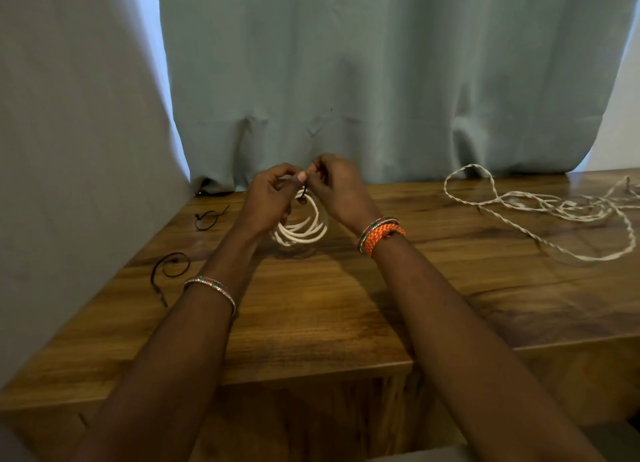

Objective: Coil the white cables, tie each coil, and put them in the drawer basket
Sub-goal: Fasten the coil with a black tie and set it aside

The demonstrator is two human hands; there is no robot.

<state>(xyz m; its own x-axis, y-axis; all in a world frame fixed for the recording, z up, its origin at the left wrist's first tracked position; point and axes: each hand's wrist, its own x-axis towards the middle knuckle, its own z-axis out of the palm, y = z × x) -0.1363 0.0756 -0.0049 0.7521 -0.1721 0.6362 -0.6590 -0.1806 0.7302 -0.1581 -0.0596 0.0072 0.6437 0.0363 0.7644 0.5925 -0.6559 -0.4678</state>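
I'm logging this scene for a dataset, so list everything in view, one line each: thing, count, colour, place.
white coil: 1, white, held above the table centre
black tie: 1, black, at the coil's top
spare ties: 2, black, table's left side
twisted cable: 1, white, loose on the right
table: 1, brown wood
curtain: 1, grey-green, behind
bangles: orange and beaded, both wrists
left hand: pinches the tie
right hand: pinches the tie

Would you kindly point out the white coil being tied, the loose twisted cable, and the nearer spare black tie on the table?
white coil (300, 234): head view, lower curve of the loops.
loose twisted cable (540, 205): head view, middle of the tangle.
spare black tie (173, 266): head view, its curled loop.
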